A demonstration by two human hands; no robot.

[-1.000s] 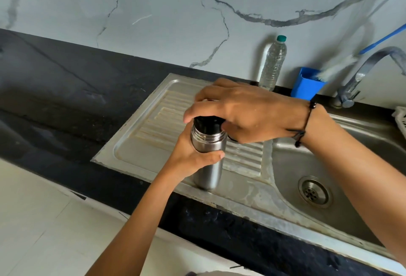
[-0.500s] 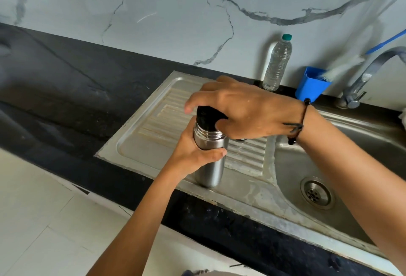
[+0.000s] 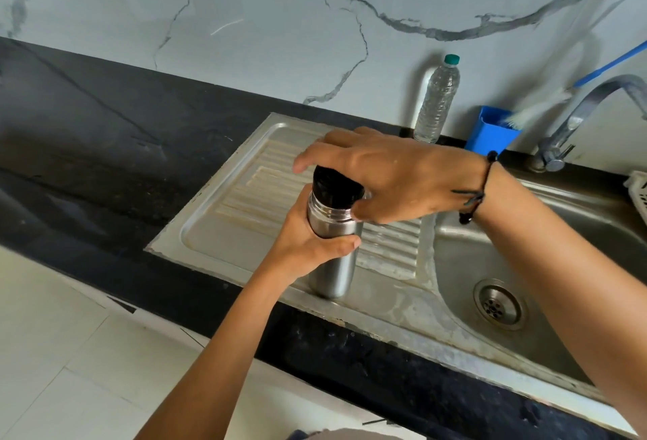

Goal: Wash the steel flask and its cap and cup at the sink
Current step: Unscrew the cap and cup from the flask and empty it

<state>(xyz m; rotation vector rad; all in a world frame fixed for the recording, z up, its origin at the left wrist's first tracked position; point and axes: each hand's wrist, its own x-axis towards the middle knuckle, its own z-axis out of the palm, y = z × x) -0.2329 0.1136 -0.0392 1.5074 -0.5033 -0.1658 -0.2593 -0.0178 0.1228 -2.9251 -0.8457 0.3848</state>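
A steel flask (image 3: 332, 271) stands upright on the front of the sink's ribbed drainboard (image 3: 245, 201). My left hand (image 3: 308, 247) grips its body just below the neck. A black cap (image 3: 332, 187) sits on the flask's top, and my right hand (image 3: 381, 173) reaches over it from the right, fingers and thumb curled round the cap. The hand hides the cap's far side. I see no separate cup.
The steel sink basin (image 3: 560, 299) with its drain (image 3: 499, 305) lies to the right, under a curved tap (image 3: 574, 117). A clear water bottle (image 3: 436, 100), a blue holder (image 3: 490, 131) with a brush and a white basket edge (image 3: 639, 191) stand behind. Black counter (image 3: 87, 145) stretches left.
My right hand's fingers have shifted round the black cap, and more of the cap shows above the flask's neck. The flask stays in my left hand on the drainboard.
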